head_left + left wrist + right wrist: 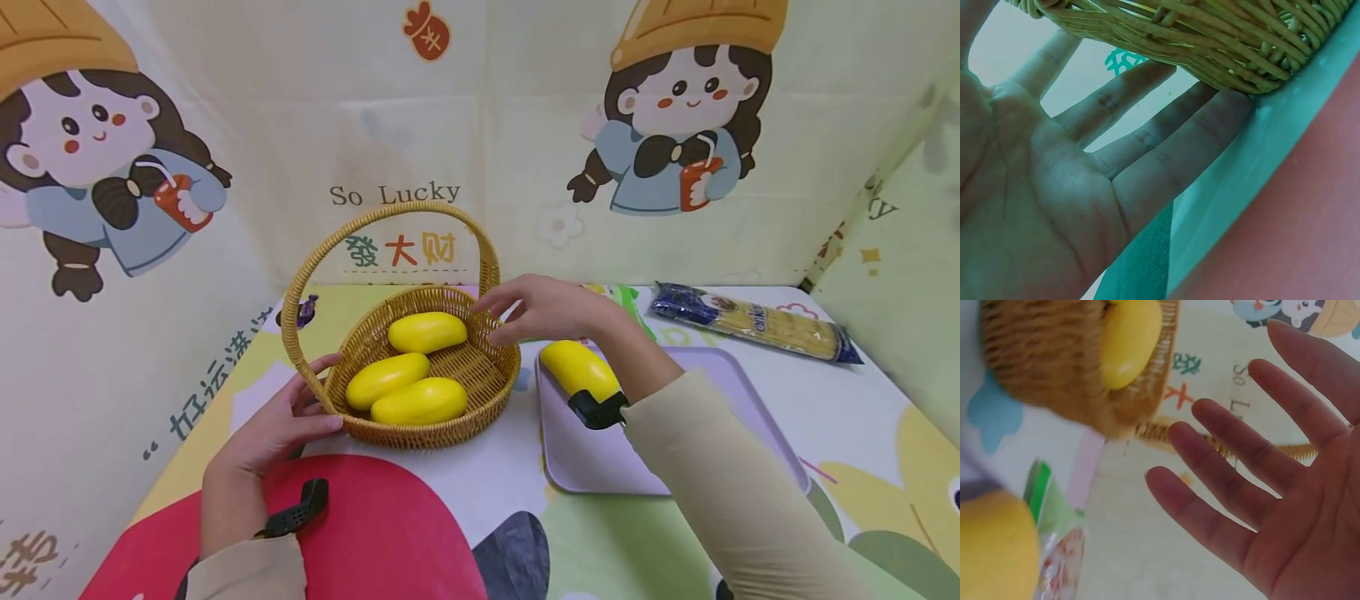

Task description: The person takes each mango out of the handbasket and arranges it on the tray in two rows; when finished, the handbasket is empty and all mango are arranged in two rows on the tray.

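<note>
A wicker basket with a tall arched handle holds several yellow mangoes. At its left side my left hand touches the rim, thumb at the front and fingers spread; in the left wrist view the fingertips meet the underside of the basket. My right hand hovers by the basket's right rim, fingers spread and holding nothing, as the right wrist view also shows the hand apart from the basket. Beneath my right forearm, one more mango lies on a lilac tray.
A noodle packet lies at the back right. Behind my right arm is a green-edged bag, seen also in the right wrist view. A small purple-wrapped item sits left of the basket. A printed cloth wall stands behind.
</note>
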The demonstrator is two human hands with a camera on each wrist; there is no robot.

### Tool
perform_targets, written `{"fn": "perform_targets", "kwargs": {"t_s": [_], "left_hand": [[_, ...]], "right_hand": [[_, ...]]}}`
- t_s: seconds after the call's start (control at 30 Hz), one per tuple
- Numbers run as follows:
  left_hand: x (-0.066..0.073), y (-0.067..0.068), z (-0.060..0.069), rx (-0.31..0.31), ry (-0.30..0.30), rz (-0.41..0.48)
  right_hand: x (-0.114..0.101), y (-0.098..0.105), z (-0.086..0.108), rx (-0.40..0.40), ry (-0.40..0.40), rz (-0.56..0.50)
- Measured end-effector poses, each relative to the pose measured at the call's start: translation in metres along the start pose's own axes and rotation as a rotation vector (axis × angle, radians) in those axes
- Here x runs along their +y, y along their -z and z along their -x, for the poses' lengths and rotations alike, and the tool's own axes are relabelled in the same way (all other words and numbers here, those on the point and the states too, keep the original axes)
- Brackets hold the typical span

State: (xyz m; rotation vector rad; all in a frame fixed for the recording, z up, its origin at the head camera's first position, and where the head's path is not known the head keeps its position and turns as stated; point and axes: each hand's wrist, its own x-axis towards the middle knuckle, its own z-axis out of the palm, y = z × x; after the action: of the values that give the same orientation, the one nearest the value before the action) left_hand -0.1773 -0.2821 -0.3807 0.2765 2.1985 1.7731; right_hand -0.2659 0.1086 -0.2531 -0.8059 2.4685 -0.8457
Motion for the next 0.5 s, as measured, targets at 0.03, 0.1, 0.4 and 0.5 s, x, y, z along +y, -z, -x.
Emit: {"fn": "perform_targets", "kwargs": {"t_s": [0.03, 0.1, 0.4, 0.5], "left_hand": [[0.0, 0.0, 0.0, 0.0, 0.001, 0.0], [0.001, 0.001, 0.002, -0.002, 0.004, -0.005], [0.002, -0.001, 0.002, -0.002, 0.006, -0.007], [0.001, -0.001, 0.003, 0.0, 0.007, -0.009]], "right_hand": [[-0.003, -0.001, -0.003, -0.01, -0.003, 0.003], [-0.009, -0.003, -0.01, -0.031, -0.002, 0.01], [-0.028, -0.013, -0.033, -0.131, 0.013, 0.055], [-0.032, -0.017, -0.043, -0.167, 0.034, 0.079]]}}
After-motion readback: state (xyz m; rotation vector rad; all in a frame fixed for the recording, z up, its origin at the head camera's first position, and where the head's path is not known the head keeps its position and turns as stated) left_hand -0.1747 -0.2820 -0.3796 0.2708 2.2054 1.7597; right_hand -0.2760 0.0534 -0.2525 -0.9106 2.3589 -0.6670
